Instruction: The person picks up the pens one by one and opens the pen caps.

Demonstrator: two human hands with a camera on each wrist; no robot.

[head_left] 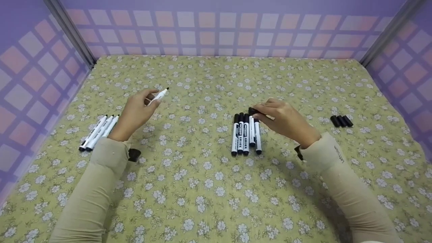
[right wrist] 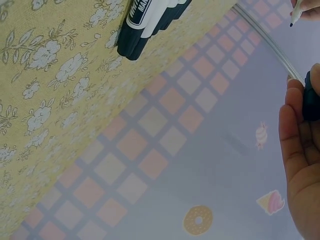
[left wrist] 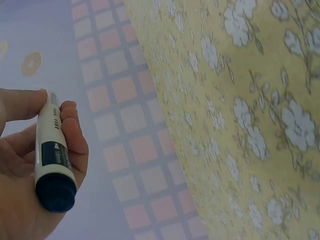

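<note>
My left hand [head_left: 137,107] holds a white marker [head_left: 159,96] above the cloth. Its bare black tip points up and away, and its dark rear end [left wrist: 56,192] faces the wrist in the left wrist view. Between thumb and fingers, my right hand [head_left: 283,118] pinches a black marker cap [head_left: 252,110], also seen as a dark piece [right wrist: 311,100] in the right wrist view. Just below that hand lies a row of several white markers [head_left: 240,138] with black caps, side by side. The fingers partly hide the upper ends of the rightmost ones.
Near my left forearm lie several uncapped white markers [head_left: 100,130], tips pointing away, partly covered by the wrist. Three loose black caps [head_left: 342,121] sit together at the right. A yellow floral cloth [head_left: 202,189] covers the table, with purple checked walls [head_left: 206,37] around it.
</note>
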